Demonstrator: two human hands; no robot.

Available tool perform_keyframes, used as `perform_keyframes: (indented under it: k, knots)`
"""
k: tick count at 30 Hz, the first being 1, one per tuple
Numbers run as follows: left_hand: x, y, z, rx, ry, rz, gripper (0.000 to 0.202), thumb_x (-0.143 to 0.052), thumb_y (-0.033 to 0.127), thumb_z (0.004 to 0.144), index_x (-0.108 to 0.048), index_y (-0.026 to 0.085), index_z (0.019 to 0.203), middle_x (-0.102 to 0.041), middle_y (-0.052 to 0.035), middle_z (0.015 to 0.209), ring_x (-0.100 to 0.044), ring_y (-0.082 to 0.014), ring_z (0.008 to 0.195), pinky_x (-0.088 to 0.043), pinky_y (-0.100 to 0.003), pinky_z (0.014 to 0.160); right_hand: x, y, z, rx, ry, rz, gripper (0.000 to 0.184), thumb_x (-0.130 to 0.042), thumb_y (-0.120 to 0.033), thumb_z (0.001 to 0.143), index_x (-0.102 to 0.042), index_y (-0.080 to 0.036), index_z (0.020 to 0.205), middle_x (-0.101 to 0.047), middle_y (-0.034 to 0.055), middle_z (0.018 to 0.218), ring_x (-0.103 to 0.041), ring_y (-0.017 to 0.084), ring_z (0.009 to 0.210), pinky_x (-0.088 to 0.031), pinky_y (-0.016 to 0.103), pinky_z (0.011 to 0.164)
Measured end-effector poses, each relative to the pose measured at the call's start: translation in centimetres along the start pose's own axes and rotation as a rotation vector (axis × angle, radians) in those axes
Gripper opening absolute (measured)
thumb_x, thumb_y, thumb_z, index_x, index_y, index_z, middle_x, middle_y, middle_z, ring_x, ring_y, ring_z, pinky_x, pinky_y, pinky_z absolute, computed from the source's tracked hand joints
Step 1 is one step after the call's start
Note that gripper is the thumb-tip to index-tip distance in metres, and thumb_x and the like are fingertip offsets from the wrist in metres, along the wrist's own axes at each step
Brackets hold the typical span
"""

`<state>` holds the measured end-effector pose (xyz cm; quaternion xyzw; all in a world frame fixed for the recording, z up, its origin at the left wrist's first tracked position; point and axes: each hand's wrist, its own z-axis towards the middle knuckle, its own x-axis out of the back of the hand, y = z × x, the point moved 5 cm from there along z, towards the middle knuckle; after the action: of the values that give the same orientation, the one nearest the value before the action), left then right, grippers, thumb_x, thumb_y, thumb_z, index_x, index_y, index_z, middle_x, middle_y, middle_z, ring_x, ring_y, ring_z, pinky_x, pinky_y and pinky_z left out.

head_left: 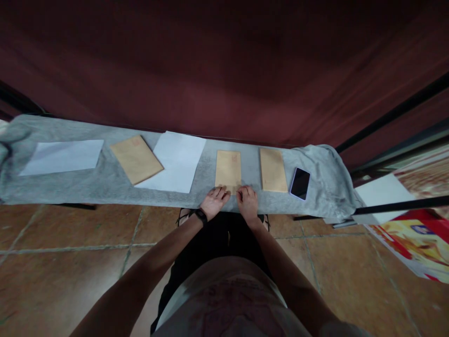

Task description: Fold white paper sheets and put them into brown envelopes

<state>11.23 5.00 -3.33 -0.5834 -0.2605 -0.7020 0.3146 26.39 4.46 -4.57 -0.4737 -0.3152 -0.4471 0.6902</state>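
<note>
A tan paper envelope (228, 166) with a small reddish print near its top right lies upright in front of me on the grey cloth. My left hand (215, 201), with a dark band on the wrist, is closed at the envelope's lower left edge, fingertips on the paper. At the lower right edge, my right hand (247, 200) has its fingers curled in a pinch on the same end. The fingers partly cover that bottom end, so its flap cannot be made out.
Right of the hands are a tan envelope stack (273, 170) and a phone (300, 183). To the left, another envelope stack (136, 159) overlaps white paper sheets (178, 161), and a folded white sheet (63, 157) lies farther out. Grey cloth (326, 182) covers the narrow bench beside a dark red panel (224, 107).
</note>
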Motion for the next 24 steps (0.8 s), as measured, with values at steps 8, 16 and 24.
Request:
perform_keyframes:
  k: [8, 16, 24]
  knots:
    - [-1.4, 0.0, -1.1, -0.026, 0.080, -0.120, 0.046, -0.037, 0.011, 0.095, -0.055, 0.010, 0.137, -0.055, -0.0158, 0.145, -0.045, -0.0244, 0.141, -0.038, -0.043, 0.118, 0.0, -0.5, -0.2, -0.003, 0.023, 0.050, 0.025, -0.042, -0.018, 0.101, -0.063, -0.017, 0.113, -0.066, 0.0115, 0.118, -0.057, 0.022, 0.115, -0.043, 0.038, 0.098]
    - [-2.2, 0.4, -2.1, -0.013, 0.055, -0.195, 0.069, -0.043, 0.031, 0.093, -0.029, 0.003, 0.155, -0.031, -0.0188, 0.160, -0.024, -0.0271, 0.151, -0.025, -0.048, 0.124, -1.2, -4.4, -2.9, 0.167, -0.147, 0.003, 0.052, -0.039, -0.034, 0.104, -0.042, -0.009, 0.149, -0.047, 0.0152, 0.153, -0.037, 0.024, 0.145, -0.029, 0.045, 0.121]
    - [-1.7, 0.0, -2.6, 0.000, 0.045, -0.156, 0.073, -0.047, 0.045, 0.097, -0.031, 0.002, 0.153, -0.029, -0.0215, 0.160, -0.020, -0.0291, 0.152, -0.025, -0.047, 0.124, -0.7, -2.0, -3.5, 0.178, -0.161, -0.050, 0.052, -0.038, -0.034, 0.104, -0.041, -0.010, 0.150, -0.044, 0.0131, 0.155, -0.038, 0.025, 0.146, -0.029, 0.046, 0.122]
